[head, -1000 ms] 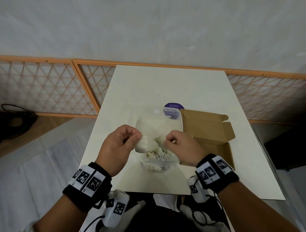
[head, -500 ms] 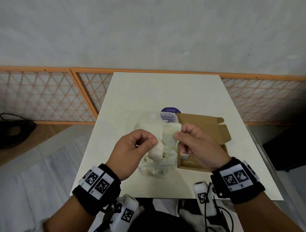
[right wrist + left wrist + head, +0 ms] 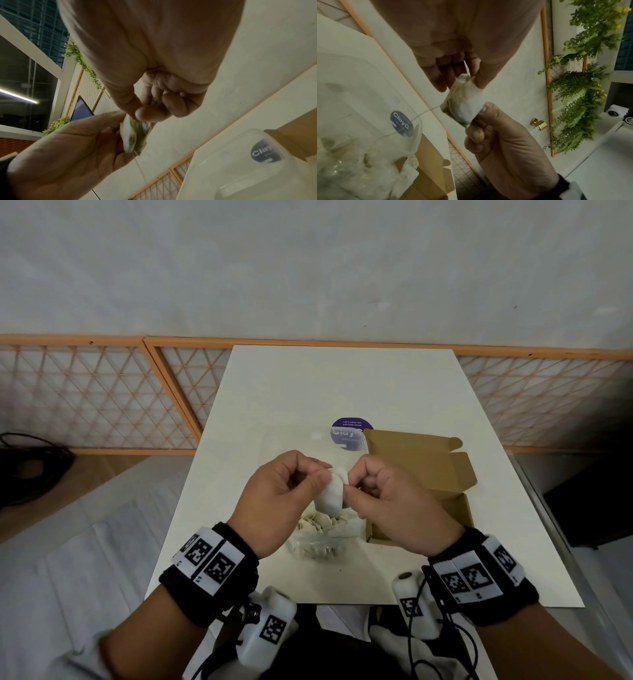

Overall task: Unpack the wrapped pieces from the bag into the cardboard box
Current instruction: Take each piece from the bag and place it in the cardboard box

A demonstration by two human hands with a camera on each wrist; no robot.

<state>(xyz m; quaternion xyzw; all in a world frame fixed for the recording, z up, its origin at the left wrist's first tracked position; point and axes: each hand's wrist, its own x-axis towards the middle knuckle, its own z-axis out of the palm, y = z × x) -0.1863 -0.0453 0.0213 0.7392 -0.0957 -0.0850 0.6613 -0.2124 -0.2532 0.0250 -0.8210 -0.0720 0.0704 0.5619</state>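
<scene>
I saw my left hand (image 3: 286, 494) in the middle of the frame. Its grip was tight on one small white wrapped piece (image 3: 331, 497), pinched between thumb and fingers. My right hand (image 3: 387, 501) was just beside it, and its grip pinched the other side of the same piece. A thin string hung down from the piece toward the bag.

The piece was up in the air, over the clear bag (image 3: 325, 537), not yet in the cardboard box (image 3: 442, 484). The bag lay on the desk (image 3: 342, 385) below my hands and had many more little pieces inside. The box sat open to the right of the bag, touching it. I could not see what was in the box, because my right hand hid most of it. So I think the job was near its start, or at least far from done.

The desk was pale and smooth. On the left and right of the frame, behind the desk, ran a low orange fence (image 3: 102, 395) with a criss-cross net. Above that was a plain grey wall (image 3: 308, 268). In the wrist views I saw green hanging plants (image 3: 578, 94).
</scene>
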